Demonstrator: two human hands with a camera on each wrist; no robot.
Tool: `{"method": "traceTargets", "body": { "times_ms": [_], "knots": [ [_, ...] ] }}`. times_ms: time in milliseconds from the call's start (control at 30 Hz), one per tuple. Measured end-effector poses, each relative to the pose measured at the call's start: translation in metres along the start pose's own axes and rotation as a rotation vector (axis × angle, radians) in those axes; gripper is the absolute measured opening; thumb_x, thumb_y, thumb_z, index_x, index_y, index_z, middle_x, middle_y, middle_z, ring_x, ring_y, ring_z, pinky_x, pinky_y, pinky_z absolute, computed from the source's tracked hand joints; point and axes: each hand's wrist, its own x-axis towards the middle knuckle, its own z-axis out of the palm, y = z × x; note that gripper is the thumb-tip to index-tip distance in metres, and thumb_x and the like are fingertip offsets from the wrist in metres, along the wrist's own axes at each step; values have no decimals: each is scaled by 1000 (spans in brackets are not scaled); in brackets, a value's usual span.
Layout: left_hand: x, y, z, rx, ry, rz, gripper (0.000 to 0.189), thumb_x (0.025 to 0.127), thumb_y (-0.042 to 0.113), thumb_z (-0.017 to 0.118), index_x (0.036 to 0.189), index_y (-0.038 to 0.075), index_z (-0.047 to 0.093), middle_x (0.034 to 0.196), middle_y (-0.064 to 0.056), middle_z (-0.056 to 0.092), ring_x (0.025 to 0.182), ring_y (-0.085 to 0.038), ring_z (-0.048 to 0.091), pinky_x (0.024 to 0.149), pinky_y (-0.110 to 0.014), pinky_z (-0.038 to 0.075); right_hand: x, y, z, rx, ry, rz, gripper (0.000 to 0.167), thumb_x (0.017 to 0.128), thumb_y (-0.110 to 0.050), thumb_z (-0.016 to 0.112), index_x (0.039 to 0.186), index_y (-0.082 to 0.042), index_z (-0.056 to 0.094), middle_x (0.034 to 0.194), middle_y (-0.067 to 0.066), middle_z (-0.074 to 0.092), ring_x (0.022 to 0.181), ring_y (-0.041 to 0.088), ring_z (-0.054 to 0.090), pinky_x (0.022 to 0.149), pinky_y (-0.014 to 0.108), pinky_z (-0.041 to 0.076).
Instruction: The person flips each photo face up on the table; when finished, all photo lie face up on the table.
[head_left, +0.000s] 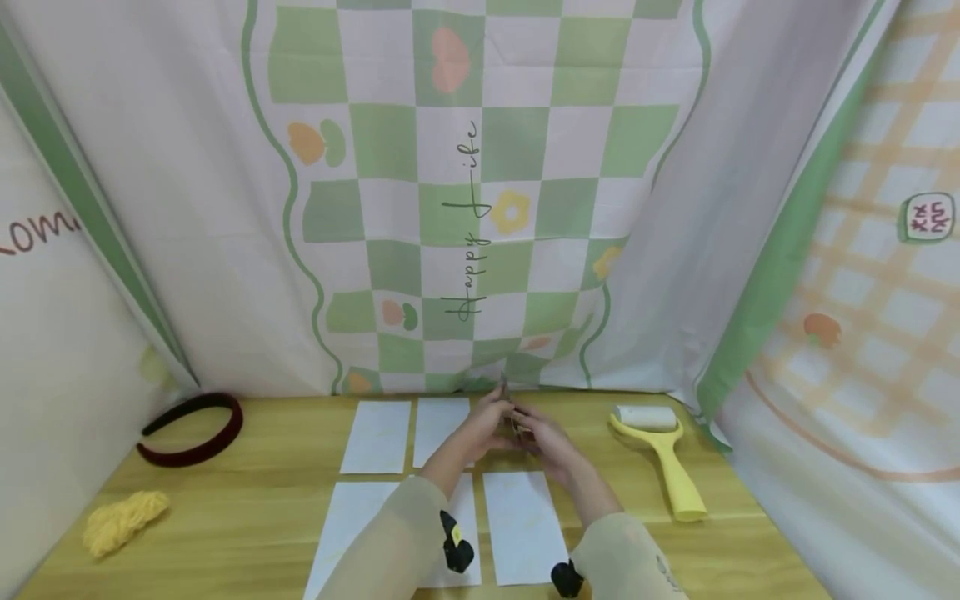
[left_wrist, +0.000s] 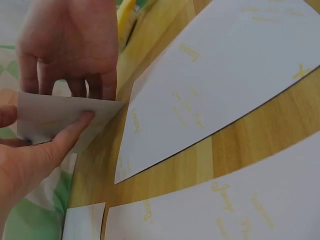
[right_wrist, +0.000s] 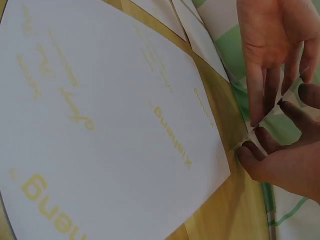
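Note:
Close to the table's back edge, my left hand (head_left: 483,429) and right hand (head_left: 543,442) both hold one small white sheet of paper (left_wrist: 55,117) with faint yellow print. In the left wrist view, the left hand's thumb lies along the near face of the sheet. Fingers of the right hand (left_wrist: 70,45) reach down behind its top edge. Seen from the right wrist, the paper is nearly edge-on between the left hand (right_wrist: 272,35) above and the right hand (right_wrist: 290,140) below, whose fingertips pinch it.
Several white sheets with yellow lettering lie in rows, including a back-left sheet (head_left: 377,437) and a front-right sheet (head_left: 527,529). A yellow-handled lint roller (head_left: 667,467) lies right. At left are a dark red headband (head_left: 191,454) and yellow yarn (head_left: 126,521). A checked curtain (head_left: 480,367) hangs behind.

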Motion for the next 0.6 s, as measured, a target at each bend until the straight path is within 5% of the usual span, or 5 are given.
{"method": "traceTargets", "body": {
  "times_ms": [233,367,467,600],
  "knots": [
    [-1,-5,0,105,108,110,67,93,-7,48,159,3,39,137,-32,62,116,-43,71,89,-50,65,2,6,-2,-167,50,-40,53,106,-13,46,157,2,40,161,30,40,149,48,41,127,58,31],
    [-5,-8,-1,459,233,291,64,82,-8,59,146,-1,55,107,-25,76,92,-33,75,82,-43,65,4,15,-4,-435,110,-123,53,99,-14,54,150,3,50,152,33,50,137,49,54,117,57,45],
    [-10,-11,-1,784,320,414,54,75,-8,63,129,-3,66,96,-21,78,90,-35,73,84,-43,62,5,21,-5,-688,150,-225,53,92,-16,60,141,4,60,142,34,60,128,50,60,108,59,50],
    [-13,-19,-4,1044,289,455,41,74,-7,63,113,-1,73,101,-20,78,96,-39,74,84,-48,63,3,23,-4,-887,163,-291,51,89,-17,61,136,3,65,134,33,66,128,54,57,109,67,46]
  ]
}}
